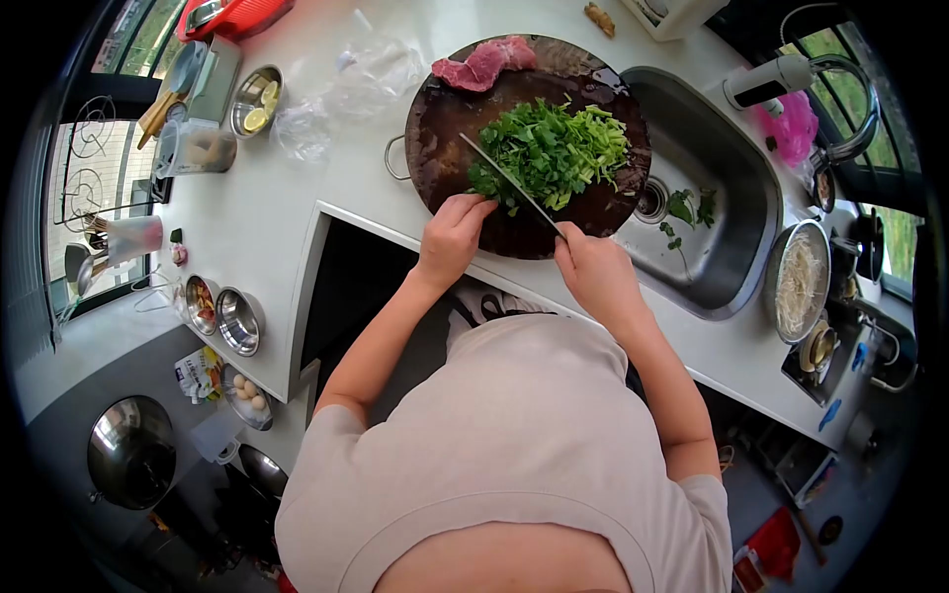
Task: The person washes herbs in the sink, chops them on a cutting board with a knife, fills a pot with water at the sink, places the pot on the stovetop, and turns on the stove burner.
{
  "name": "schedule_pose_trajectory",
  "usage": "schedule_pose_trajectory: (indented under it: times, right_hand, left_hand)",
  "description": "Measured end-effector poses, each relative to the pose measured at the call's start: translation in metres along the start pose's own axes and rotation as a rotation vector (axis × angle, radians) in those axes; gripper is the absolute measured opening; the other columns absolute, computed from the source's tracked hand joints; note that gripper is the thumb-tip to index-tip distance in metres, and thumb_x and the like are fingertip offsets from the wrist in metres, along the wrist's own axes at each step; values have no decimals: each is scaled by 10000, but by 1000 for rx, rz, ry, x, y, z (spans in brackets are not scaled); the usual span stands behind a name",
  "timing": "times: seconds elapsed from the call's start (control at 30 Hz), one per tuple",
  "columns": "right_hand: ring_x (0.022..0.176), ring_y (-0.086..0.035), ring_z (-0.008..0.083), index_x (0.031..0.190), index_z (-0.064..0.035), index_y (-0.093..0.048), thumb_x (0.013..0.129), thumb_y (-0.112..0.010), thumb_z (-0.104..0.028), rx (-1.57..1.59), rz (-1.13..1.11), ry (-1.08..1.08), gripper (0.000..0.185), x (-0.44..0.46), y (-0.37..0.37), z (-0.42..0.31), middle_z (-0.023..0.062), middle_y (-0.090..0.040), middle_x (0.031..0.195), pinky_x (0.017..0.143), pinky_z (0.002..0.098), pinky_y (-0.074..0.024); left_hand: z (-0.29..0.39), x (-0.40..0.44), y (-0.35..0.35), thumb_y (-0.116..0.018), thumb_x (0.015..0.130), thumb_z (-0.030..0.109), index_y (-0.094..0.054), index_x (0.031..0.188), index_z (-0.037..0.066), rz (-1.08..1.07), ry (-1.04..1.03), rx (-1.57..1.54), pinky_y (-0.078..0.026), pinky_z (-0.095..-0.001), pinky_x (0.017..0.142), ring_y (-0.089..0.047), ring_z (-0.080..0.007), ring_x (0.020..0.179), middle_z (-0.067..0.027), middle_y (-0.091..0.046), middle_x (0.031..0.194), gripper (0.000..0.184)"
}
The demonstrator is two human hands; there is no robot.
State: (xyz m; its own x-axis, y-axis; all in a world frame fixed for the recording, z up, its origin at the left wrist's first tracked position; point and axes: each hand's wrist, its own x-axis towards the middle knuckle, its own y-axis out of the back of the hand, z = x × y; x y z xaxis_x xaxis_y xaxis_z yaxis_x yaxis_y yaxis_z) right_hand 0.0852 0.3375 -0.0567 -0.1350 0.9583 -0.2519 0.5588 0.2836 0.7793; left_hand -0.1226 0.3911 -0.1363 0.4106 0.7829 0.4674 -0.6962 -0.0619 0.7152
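A round dark cutting board [445,148] lies on the counter and reaches over the sink's edge. On it is a pile of chopped leafy greens [559,148], leaves to the left, pale stems to the right. My right hand [598,272] is closed round the handle of a knife [514,185], whose blade slants up and left across the near side of the greens. My left hand [455,235] is at the lower left of the pile, its bent fingers pressed together on the leaf edge. A piece of raw meat [484,63] rests at the board's far edge.
Right of the board is a steel sink [736,252] with leaf scraps [682,208] and a tap [860,138]. A bowl of white shreds [799,282] stands beyond it. Plastic bags [371,79], a bowl of lemon pieces [257,104] and metal bowls [239,321] are on the left.
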Motion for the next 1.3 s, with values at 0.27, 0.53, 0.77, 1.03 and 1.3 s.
schedule_pose_trajectory:
  times: [0.27, 0.53, 0.77, 1.03, 1.3]
  right_hand:
    - [613, -627, 387, 904, -11, -544, 879, -510, -165, -152, -123, -54, 159, 3, -13, -16, 208, -620, 651, 571, 476, -508]
    - [599, -617, 385, 947, -6, -570, 881, -505, -156, -1, -23, 46, 176, -1, -2, -6, 200, -614, 640, 570, 469, -503]
    - [631, -593, 407, 926, -7, -543, 883, -502, -153, -127, -161, 7, 157, 0, -11, -13, 218, -612, 691, 602, 500, -479]
    - [368, -447, 116, 782, -17, -478, 921, -472, -211, 916, -123, -378, 239, 0, 27, -3, 26, -454, 532, 311, 281, -378]
    - [322, -379, 106, 837, -45, -439, 925, -452, -195, 1336, -98, -472, 174, -8, 53, 3, 26, -434, 537, 282, 266, -340]
  left_hand:
    - [0, 0, 2, -602, 662, -72, -627, 889, 15, -21, 4, -11, -495, -334, 721, -582, -266, 856, -99, -593, 887, 244]
    - [4, -10, 11, -614, 650, -58, -628, 839, 24, -1, 5, 37, -495, -351, 713, -586, -268, 824, -98, -591, 847, 206]
    - [2, -9, 9, -617, 650, -60, -624, 825, 25, 14, -10, 84, -498, -356, 689, -588, -271, 793, -99, -582, 819, 195]
    - [28, 13, 16, -619, 776, 28, -622, 1015, 66, 168, 191, -28, -446, -363, 820, -551, -302, 947, -142, -550, 1033, 242]
    - [68, 56, 2, -300, 892, 640, -446, 1365, 291, -243, -74, 47, 94, -578, 1059, 37, -375, 1406, -171, -76, 1528, 606]
